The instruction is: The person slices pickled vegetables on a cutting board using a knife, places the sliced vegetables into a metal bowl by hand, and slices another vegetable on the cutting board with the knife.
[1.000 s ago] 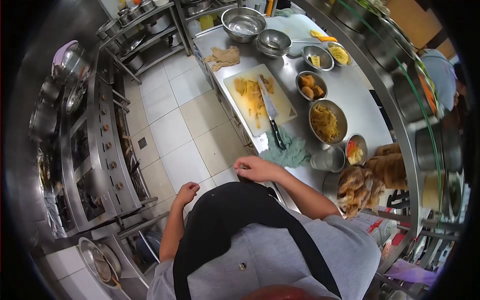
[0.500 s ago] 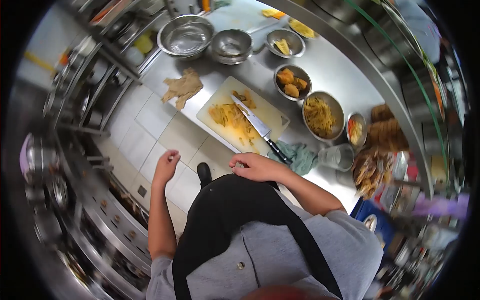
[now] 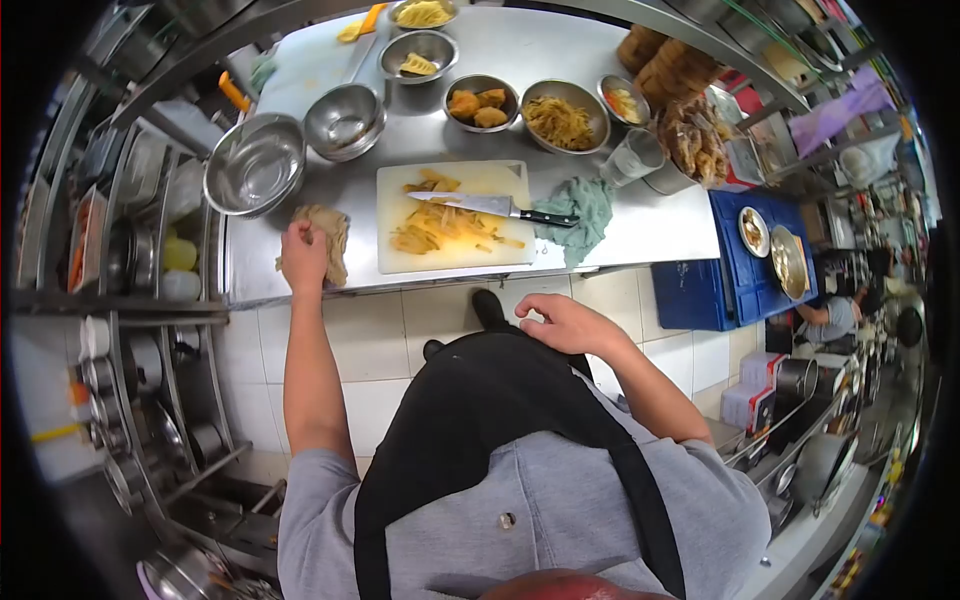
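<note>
At the left end of the steel worktop, my left hand (image 3: 304,256) has its fingers curled on a crumpled brown cloth (image 3: 333,235). My right hand (image 3: 568,324) hangs in front of the worktop's edge, fingers loosely bent with a gap to the thumb, holding nothing. Between the two hands, further in, lies a white cutting board (image 3: 395,190). Sliced yellowish strips (image 3: 435,225) are spread over it. A chef's knife (image 3: 480,204) rests across the board, its black handle reaching over a green cloth (image 3: 585,215) on the right.
Steel bowls line the back: two stacked-looking bowls (image 3: 345,145) beside a larger bowl (image 3: 250,180), a bowl of orange-brown pieces (image 3: 480,105), and one of shredded strips (image 3: 565,118). A clear container (image 3: 632,160) stands right. Beyond the worktop's right end is a blue chest (image 3: 690,270).
My view has turned, so the worktop now lies straight ahead. My left hand has moved from over the floor onto the brown cloth. The right hand remains near my waist, empty.
</note>
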`<state>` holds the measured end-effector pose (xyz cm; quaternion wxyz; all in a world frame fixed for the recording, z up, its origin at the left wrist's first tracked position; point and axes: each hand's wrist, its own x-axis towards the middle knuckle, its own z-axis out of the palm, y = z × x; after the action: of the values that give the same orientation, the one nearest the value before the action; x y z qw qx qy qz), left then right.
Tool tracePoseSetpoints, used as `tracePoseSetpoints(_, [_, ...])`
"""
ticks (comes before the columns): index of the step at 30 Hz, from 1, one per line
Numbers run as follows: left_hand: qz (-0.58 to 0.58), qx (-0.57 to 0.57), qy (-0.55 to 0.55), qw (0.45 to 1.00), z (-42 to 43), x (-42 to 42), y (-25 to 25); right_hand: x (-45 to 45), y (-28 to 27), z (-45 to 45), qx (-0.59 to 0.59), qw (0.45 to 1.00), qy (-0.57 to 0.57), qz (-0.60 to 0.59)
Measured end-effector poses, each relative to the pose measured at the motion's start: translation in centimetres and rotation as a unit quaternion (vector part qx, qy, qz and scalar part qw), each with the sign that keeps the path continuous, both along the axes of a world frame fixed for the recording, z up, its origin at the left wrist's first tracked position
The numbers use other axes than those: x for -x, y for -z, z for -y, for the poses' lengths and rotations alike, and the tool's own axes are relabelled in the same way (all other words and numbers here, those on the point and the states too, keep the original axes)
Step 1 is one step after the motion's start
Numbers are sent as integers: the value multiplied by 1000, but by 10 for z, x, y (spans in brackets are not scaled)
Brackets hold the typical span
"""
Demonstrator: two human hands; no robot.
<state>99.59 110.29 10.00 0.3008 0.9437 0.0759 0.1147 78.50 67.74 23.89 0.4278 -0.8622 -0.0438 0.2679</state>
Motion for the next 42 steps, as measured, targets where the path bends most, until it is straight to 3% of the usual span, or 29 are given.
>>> tracePoseSetpoints(2, [-5,-17,-12,1000,5,8,6,2,-15,-5,25,998,22,-46])
tracePoseSetpoints(8, [82,-114,-27,990,9,9,20,-20,-22,2,59,998,-12,-15])
tracePoseSetpoints(10, [90,-96,-26,991,10,13,19,-40,-40,7,-33,982,71,173])
tracePoseSetpoints(11, [87,-99,-33,991,11,13,21,-45,-75,7,-82,945,115,295])
tracePoseSetpoints(12, [98,-88,-33,991,12,14,22,-48,-116,7,-52,896,132,421])
tracePoseSetpoints(13, [107,-81,-25,991,10,14,22,-48,-158,13,-108,833,101,533])
tracePoseSetpoints(16, [92,-72,-25,993,11,15,19,-35,-237,22,-213,706,-42,675])
tracePoseSetpoints(19, [84,-71,-18,994,10,14,18,-23,-265,17,-270,674,-147,672])
tracePoseSetpoints(22, [83,-67,-7,994,7,16,16,-21,-273,10,-283,672,-179,660])
tracePoseSetpoints(42, [88,-47,-13,995,5,18,19,-25,-286,-10,-313,684,-204,626])
